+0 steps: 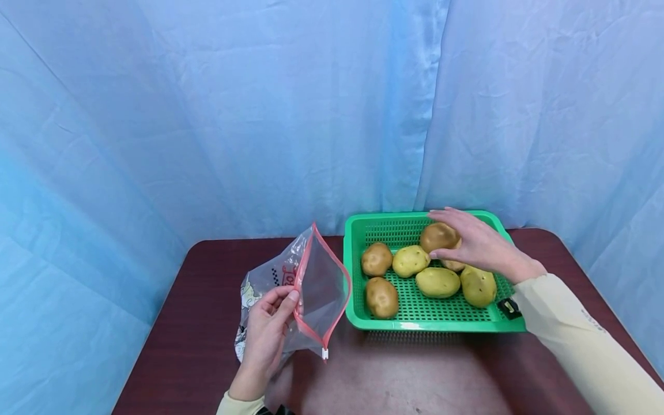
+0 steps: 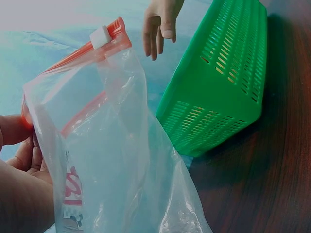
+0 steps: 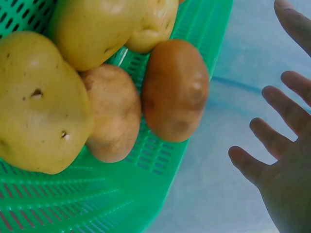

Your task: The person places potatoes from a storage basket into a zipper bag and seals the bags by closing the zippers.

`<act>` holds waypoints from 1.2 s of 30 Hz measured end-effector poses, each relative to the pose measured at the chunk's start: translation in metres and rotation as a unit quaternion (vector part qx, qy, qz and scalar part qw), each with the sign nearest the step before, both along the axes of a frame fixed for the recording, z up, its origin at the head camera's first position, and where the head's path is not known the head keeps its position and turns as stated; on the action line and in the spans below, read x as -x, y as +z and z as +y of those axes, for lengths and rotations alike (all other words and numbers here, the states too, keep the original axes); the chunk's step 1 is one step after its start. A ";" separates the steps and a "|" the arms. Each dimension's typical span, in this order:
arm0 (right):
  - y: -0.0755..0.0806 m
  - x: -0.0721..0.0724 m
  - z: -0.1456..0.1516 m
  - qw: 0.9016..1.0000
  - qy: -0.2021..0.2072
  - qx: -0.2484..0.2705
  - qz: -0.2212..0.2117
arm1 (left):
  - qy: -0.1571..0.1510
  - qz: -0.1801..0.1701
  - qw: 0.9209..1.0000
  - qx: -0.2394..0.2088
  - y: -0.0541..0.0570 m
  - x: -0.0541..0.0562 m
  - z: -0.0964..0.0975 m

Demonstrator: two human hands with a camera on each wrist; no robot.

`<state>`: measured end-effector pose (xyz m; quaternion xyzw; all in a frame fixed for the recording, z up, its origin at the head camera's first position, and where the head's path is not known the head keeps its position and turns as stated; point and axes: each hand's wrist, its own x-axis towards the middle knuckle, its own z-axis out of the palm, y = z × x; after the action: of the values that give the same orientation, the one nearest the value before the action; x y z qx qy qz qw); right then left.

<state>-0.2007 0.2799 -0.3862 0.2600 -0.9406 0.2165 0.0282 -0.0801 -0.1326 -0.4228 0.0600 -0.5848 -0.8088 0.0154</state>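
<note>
My left hand (image 1: 267, 328) pinches the red zip edge of a clear zip bag (image 1: 324, 288) between thumb and fingers. The bag's mouth gapes toward the basket, and a white slider (image 1: 325, 353) sits at its near corner. Over the back right of a green basket (image 1: 350, 300) hovers my right hand (image 1: 474, 242), fingers spread and holding nothing. Below it lies a brown potato (image 1: 436, 235), partly covered by the hand in the head view; the right wrist view shows this brown potato (image 3: 176, 92) beside a paler one (image 3: 114, 114). Yellow potatoes (image 1: 437, 282) and brown ones (image 1: 382, 297) lie around the basket.
The basket stands on a dark red-brown table (image 1: 207, 323), its back rim near a light blue curtain (image 1: 311, 115) that hangs behind and at both sides. A small black object (image 1: 509, 308) shows at the right wrist, near the basket's right rim.
</note>
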 end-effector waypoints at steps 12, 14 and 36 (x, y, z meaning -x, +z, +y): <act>-0.012 0.014 0.009 0.999 -0.013 -0.004 -0.052 | -0.003 0.001 1.000 0.001 -0.001 0.000 -0.001; -0.015 0.016 0.009 0.998 -0.013 -0.005 -0.057 | -0.003 0.000 1.000 0.002 -0.002 0.000 -0.001; -0.041 0.032 0.015 0.998 0.000 -0.038 -0.055 | 0.003 0.006 1.000 0.002 -0.004 -0.001 0.001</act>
<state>-0.2330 0.2953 -0.4270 0.2481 -0.9484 0.1943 -0.0339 -0.0796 -0.1314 -0.4268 0.0572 -0.5864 -0.8077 0.0216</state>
